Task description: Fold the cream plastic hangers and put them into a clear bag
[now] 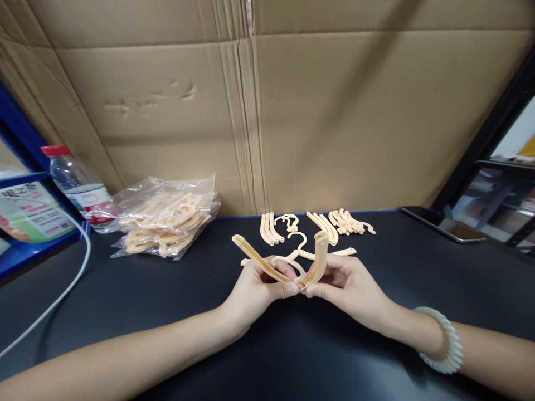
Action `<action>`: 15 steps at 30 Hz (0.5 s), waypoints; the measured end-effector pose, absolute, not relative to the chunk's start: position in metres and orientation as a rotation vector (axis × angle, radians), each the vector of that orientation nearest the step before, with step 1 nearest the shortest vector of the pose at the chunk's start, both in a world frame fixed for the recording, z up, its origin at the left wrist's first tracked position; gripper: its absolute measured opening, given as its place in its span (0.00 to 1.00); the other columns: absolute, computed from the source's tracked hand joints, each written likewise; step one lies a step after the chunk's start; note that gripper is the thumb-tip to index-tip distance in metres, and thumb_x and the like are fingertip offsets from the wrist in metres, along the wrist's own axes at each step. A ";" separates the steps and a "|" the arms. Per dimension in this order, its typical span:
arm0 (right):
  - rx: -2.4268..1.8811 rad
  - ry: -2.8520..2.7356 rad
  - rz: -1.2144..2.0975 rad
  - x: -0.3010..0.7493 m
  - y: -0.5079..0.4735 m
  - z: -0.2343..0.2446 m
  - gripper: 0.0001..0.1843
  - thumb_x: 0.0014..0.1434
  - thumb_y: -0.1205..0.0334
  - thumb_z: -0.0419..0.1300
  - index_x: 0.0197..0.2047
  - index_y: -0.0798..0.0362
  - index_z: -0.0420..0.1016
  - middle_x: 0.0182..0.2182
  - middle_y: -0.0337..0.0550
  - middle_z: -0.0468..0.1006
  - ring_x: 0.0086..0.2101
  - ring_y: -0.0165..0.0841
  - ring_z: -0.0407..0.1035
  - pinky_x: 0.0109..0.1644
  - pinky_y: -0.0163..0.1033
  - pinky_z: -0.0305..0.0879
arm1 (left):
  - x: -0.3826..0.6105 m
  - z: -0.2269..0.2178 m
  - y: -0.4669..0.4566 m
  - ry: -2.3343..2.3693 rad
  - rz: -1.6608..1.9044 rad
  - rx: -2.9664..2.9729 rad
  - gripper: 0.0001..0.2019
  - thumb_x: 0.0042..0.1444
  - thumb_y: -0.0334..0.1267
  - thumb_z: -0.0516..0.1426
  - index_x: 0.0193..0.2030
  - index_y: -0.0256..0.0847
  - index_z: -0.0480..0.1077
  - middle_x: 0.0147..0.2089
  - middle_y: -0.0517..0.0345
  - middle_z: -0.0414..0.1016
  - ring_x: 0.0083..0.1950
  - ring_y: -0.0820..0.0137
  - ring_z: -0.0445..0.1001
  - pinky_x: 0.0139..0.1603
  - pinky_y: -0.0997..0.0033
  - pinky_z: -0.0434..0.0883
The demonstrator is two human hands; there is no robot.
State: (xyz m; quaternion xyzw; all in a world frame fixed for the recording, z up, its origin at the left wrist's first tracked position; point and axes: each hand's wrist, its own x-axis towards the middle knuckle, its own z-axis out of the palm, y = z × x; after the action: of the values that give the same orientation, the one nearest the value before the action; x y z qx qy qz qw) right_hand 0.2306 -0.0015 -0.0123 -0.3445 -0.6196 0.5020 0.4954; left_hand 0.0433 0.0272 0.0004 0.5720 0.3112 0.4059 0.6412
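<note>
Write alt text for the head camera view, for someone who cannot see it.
The left hand and right hand hold a pale hanger, its arms angled up in a V, over a dark table. Behind it lie a spread hanger and loose hanger parts. At the left, clear bags of pale pieces sit near a red-capped bottle.

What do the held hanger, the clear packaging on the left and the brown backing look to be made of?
Held hanger: probably matte plastic; its peach-coloured arms look moulded, with a hollow channel.
Clear packaging: thin, glossy plastic film, judging by its wrinkles, glints and transparency.
Brown backing: most likely cardboard with a dull finish, given the creases and folded seam.
</note>
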 end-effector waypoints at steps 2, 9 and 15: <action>-0.839 -1.498 1.207 0.229 -0.002 -0.013 0.07 0.50 0.65 0.69 0.30 0.54 0.74 0.30 0.40 0.79 0.32 0.30 0.75 0.38 0.34 0.73 | 0.043 -0.001 0.027 0.708 0.922 1.272 0.09 0.40 0.31 0.69 0.26 0.36 0.74 0.26 0.62 0.76 0.30 0.74 0.73 0.36 0.75 0.68; -0.907 -1.388 1.264 0.232 0.005 -0.007 0.14 0.49 0.59 0.71 0.31 0.55 0.70 0.28 0.40 0.77 0.29 0.31 0.75 0.31 0.34 0.74 | 0.042 0.003 0.027 0.732 0.895 1.175 0.12 0.46 0.37 0.69 0.33 0.35 0.72 0.30 0.59 0.77 0.32 0.73 0.76 0.37 0.74 0.74; -0.948 -1.409 1.328 0.280 0.026 0.016 0.15 0.46 0.61 0.73 0.30 0.55 0.71 0.26 0.37 0.74 0.27 0.27 0.72 0.29 0.31 0.72 | 0.019 0.017 0.039 0.751 0.928 1.172 0.13 0.43 0.32 0.70 0.30 0.35 0.70 0.37 0.58 0.76 0.34 0.75 0.76 0.40 0.76 0.75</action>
State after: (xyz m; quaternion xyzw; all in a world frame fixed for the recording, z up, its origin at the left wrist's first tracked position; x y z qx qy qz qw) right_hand 0.2802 0.0264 0.0159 -0.3875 -0.5758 0.5427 0.4732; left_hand 0.0187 0.0387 0.0172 0.5199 0.3332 0.4118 0.6702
